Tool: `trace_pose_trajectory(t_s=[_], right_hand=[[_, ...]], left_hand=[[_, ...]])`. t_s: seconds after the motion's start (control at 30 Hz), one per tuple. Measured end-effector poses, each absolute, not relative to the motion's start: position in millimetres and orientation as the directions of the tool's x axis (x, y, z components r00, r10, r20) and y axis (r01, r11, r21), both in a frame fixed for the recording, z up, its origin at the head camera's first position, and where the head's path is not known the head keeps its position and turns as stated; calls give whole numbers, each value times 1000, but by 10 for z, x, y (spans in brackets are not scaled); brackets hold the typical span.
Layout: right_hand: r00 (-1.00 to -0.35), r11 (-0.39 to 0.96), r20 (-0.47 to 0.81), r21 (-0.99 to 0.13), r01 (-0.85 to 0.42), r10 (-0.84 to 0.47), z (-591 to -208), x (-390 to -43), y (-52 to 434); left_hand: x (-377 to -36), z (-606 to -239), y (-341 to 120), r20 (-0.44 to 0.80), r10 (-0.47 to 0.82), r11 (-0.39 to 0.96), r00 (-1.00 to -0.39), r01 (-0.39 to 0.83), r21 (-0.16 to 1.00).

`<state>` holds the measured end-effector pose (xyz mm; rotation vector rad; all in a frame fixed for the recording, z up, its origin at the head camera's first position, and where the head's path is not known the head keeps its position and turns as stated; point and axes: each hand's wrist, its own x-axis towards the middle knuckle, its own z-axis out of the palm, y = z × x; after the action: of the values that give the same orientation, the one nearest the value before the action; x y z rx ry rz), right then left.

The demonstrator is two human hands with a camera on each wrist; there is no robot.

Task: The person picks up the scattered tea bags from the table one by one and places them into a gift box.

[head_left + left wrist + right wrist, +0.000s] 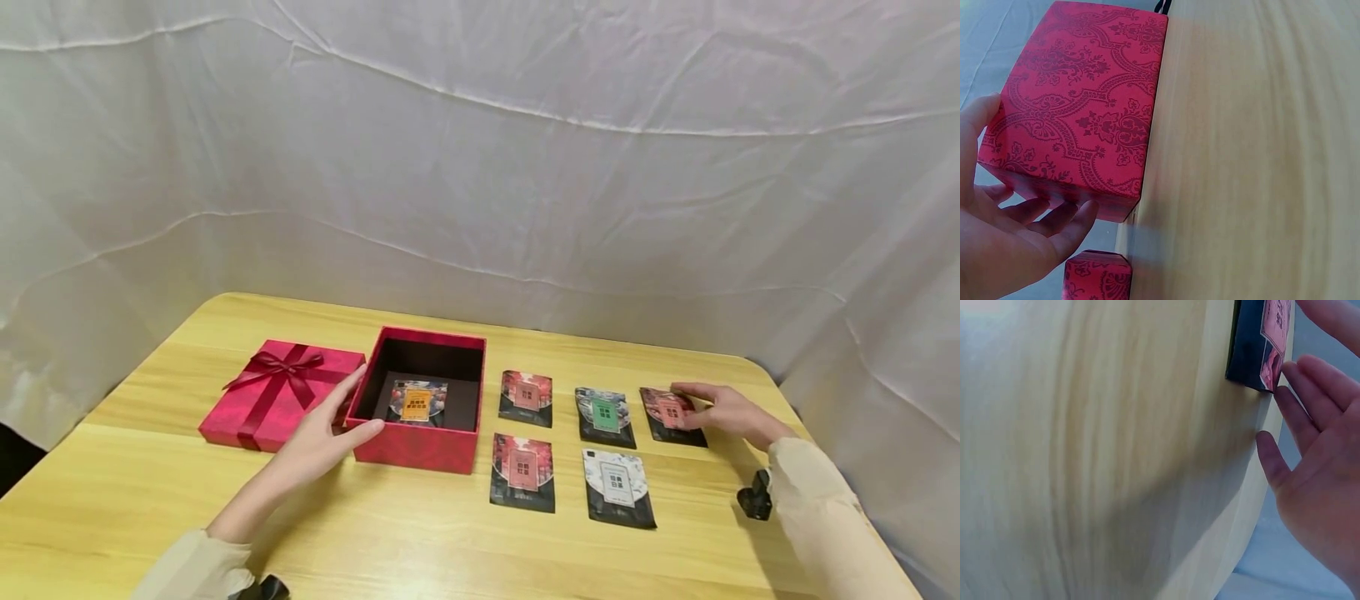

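Sleeved forearms reach in from the near table edge. At the open red box [417, 405], the left hand [324, 433] rests with straight fingers on the box's left wall, thumb at the front corner; the left wrist view shows the patterned wall up close. Only the head view shows the orange packet [417, 402] inside and the ribboned lid [281, 392] just beside. On the wooden table [375, 533], the right hand [723, 410] touches the far-right red packet [670, 415] with relaxed, outstretched fingers [1300, 419], gripping nothing. Four other packets [522, 471] lie between.
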<state>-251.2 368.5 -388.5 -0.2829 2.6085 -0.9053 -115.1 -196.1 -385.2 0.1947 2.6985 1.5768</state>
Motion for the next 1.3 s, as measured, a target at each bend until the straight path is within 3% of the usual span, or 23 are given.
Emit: trace_pose_trajectory(t_s=[0.4, 1.0, 1.3], right_hand=[[-864, 784, -358, -618, -65, -354, -3885, -2415, 3637], [-906, 817, -193, -531, -226, -376, -3934, -2323, 3612], [-924, 839, -148, -487, -241, -352, -3941, -2273, 3569]], left_hand=[[-1147, -3853, -1953, 67, 108, 487, -992, 112, 866], [-1147, -3848, -1963, 77, 112, 483, -991, 122, 867], [-1140, -3843, -1945, 85, 119, 481, -989, 132, 867]])
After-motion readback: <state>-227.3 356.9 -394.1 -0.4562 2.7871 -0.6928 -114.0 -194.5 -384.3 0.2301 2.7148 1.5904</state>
